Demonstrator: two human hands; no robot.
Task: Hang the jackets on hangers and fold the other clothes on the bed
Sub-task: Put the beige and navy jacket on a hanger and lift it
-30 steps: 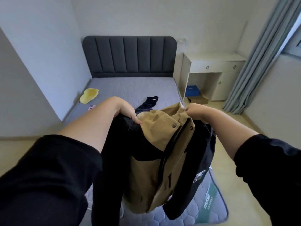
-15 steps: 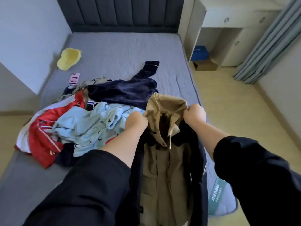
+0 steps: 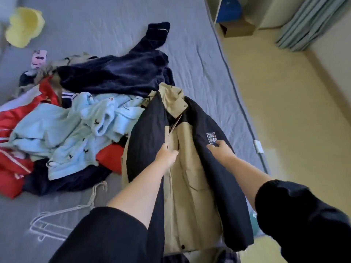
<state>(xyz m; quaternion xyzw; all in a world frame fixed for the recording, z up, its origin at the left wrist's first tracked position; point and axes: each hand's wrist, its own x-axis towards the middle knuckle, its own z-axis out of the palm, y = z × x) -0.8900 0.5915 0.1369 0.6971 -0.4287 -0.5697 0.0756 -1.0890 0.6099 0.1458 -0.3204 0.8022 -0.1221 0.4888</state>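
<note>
A khaki and dark navy jacket (image 3: 190, 168) lies front-up along the right side of the grey bed (image 3: 106, 27), collar toward the headboard. My left hand (image 3: 167, 154) grips the khaki front flap at chest height. My right hand (image 3: 220, 150) rests with straight fingers on the dark right sleeve, just below a small white patch. Left of the jacket is a pile with a light blue garment (image 3: 76, 130), a red jacket (image 3: 15, 164) and a navy fleece (image 3: 117, 76). White wire hangers (image 3: 57, 221) lie on the mattress near my left arm.
A yellow cap (image 3: 24, 25) and a pink phone (image 3: 39, 58) lie at the bed's far left. Beyond the bed's right edge is yellowish floor (image 3: 294, 120), with a cardboard box (image 3: 237, 29) and a grey-blue curtain (image 3: 313, 21) at the top right.
The jacket was held up by its collar in both hands and now lies flat on the bed. Both hands have left the collar and moved down to its chest.
</note>
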